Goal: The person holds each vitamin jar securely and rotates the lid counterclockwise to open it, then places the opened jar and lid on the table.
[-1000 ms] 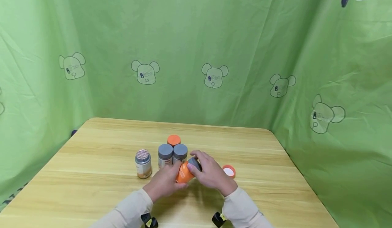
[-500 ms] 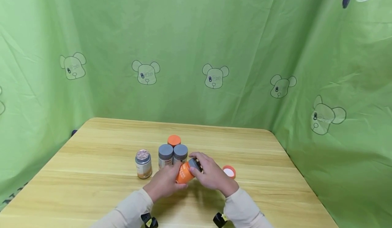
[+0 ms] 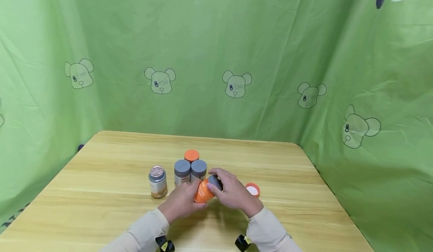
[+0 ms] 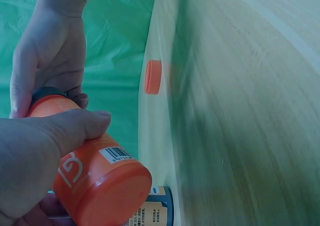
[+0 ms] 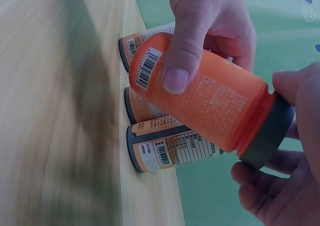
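An orange bottle (image 3: 203, 192) is held tilted above the table, its grey cap (image 5: 267, 133) pointing to the right. My left hand (image 3: 182, 202) grips the bottle's body, with the thumb across its side. On the cap, my right hand (image 3: 233, 192) holds on with thumb and fingers. The left wrist view shows the bottle's orange base and a barcode label; the right hand's fingers partly hide the cap there. Whether the cap is loose on the neck I cannot tell.
Behind the hands stand two grey-capped jars (image 3: 182, 168) and an orange-lidded one (image 3: 191, 155). A jar with a foil-sealed top (image 3: 158, 182) stands to the left. An orange lid (image 3: 253, 189) lies inside-up to the right on the wooden table (image 3: 101, 192).
The right hand's thumb and fingers have shifted slightly around the grey cap. The left hand, the orange bottle and the standing jars stay in place.
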`<control>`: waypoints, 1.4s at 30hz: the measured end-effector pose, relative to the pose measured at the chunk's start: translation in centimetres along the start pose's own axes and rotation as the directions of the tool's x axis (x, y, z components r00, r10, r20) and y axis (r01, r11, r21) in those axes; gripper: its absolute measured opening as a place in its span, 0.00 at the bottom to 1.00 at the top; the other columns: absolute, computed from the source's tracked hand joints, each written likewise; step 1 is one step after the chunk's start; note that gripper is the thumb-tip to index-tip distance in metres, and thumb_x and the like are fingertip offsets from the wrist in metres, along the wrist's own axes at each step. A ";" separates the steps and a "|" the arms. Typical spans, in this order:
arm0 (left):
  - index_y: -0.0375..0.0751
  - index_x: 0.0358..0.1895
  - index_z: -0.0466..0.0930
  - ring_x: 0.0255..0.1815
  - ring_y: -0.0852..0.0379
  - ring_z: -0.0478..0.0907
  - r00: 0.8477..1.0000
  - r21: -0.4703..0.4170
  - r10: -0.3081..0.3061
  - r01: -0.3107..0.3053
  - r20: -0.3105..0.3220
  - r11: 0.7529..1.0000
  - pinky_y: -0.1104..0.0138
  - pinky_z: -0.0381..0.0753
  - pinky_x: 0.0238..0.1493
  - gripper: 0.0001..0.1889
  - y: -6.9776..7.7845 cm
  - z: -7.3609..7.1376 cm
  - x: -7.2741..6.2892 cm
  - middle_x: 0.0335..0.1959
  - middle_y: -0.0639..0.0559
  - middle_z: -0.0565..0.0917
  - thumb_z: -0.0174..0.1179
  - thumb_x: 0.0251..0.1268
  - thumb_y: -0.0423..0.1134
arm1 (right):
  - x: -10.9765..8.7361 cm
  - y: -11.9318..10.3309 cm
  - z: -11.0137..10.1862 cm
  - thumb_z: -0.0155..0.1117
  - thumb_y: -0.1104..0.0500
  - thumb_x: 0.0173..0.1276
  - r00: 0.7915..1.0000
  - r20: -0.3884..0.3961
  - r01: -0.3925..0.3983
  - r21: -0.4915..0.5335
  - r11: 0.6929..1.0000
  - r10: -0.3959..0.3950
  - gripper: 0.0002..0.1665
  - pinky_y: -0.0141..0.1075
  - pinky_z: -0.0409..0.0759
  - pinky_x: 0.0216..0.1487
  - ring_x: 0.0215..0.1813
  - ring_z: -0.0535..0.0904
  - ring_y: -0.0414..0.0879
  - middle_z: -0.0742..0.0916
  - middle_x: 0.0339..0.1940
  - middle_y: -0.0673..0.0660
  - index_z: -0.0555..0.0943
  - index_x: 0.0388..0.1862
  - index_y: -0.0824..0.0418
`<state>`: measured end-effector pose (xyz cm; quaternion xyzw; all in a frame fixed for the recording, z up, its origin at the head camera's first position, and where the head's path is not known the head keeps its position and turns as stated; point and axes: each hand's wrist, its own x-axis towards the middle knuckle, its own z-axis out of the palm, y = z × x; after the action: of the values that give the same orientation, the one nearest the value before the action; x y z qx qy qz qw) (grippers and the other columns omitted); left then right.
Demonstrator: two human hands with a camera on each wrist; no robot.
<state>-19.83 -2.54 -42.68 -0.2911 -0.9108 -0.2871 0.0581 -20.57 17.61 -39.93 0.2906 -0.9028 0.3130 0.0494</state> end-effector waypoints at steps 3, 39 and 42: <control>0.38 0.60 0.68 0.34 0.57 0.79 1.000 0.002 0.005 -0.005 -0.010 1.000 0.62 0.80 0.37 0.35 -0.1 0.0 0.0 0.38 0.46 0.83 0.74 0.51 0.46 | 0.0 0.0 -0.1 0.55 0.49 0.73 0.999 0.009 0.043 0.009 0.999 -0.043 0.25 0.45 0.77 0.50 0.50 0.77 0.47 0.79 0.56 0.60 0.71 0.62 0.60; 0.38 0.57 0.69 0.35 0.57 0.80 1.000 0.031 -0.002 0.002 0.012 1.000 0.61 0.80 0.37 0.34 0.2 -0.1 0.3 0.38 0.47 0.83 0.74 0.50 0.47 | 0.2 0.2 0.0 0.52 0.44 0.74 0.998 0.042 -0.037 -0.054 0.998 0.040 0.27 0.44 0.76 0.45 0.46 0.76 0.46 0.80 0.54 0.58 0.71 0.64 0.58; 0.38 0.58 0.70 0.34 0.57 0.79 1.000 0.024 -0.008 0.008 0.018 1.000 0.62 0.80 0.37 0.34 0.3 -0.2 0.3 0.37 0.48 0.82 0.74 0.50 0.47 | 0.2 0.2 0.0 0.52 0.45 0.75 0.999 0.045 -0.026 -0.058 0.998 0.028 0.26 0.44 0.76 0.47 0.47 0.76 0.46 0.79 0.56 0.58 0.70 0.63 0.58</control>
<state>-19.95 -2.28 -42.33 -0.2894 -0.9158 -0.2736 0.0523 -20.83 17.65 -39.92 0.2838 -0.9162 0.2811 0.0328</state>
